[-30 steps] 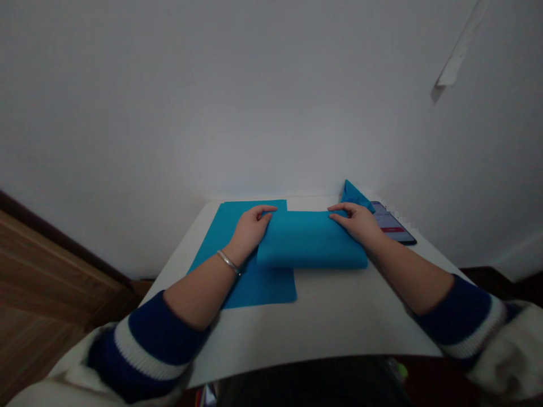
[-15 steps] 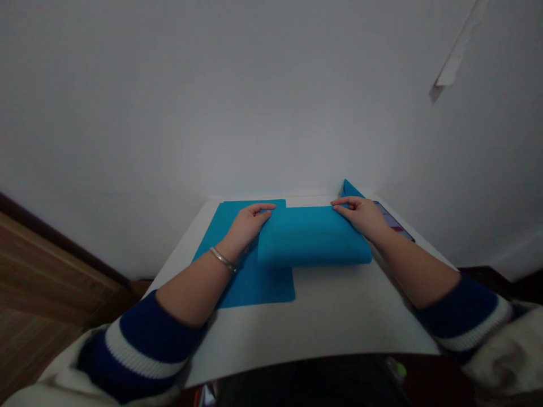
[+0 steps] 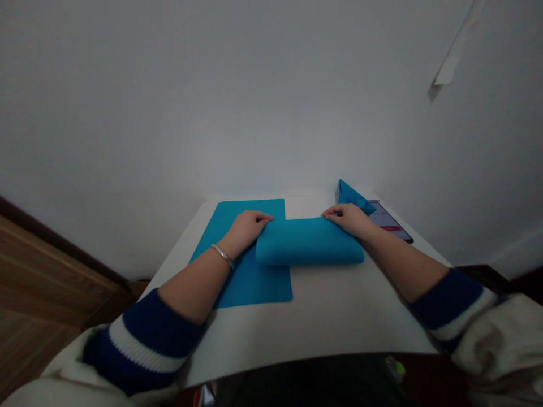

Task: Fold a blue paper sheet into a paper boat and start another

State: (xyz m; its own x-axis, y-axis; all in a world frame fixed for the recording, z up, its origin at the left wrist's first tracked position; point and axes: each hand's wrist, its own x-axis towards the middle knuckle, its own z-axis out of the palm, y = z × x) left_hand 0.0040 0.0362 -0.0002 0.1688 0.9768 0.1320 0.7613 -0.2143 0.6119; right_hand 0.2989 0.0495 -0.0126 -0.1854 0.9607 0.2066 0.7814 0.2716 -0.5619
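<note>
A blue sheet of paper point(image 3: 309, 243) is bent over on itself, its rounded fold facing me and its edges at the far side. My left hand point(image 3: 251, 224) pinches its far left corner. At the far right corner, my right hand point(image 3: 345, 217) grips the same sheet between thumb and fingers. Under its left part lies more flat blue paper point(image 3: 258, 285), partly covered by my left forearm. Just beyond my right hand stands a folded blue paper shape point(image 3: 353, 196) with a pointed top.
A phone point(image 3: 392, 223) with a lit screen lies at the right side of the white table point(image 3: 331, 322). The wall point(image 3: 271, 113) rises directly behind the table. A wooden panel point(image 3: 42, 294) is at the left.
Both hands have come nearer to me and lower, bringing the sheet's far edge toward the fold. The bent sheet looks flatter, and more of the folded paper shape shows.
</note>
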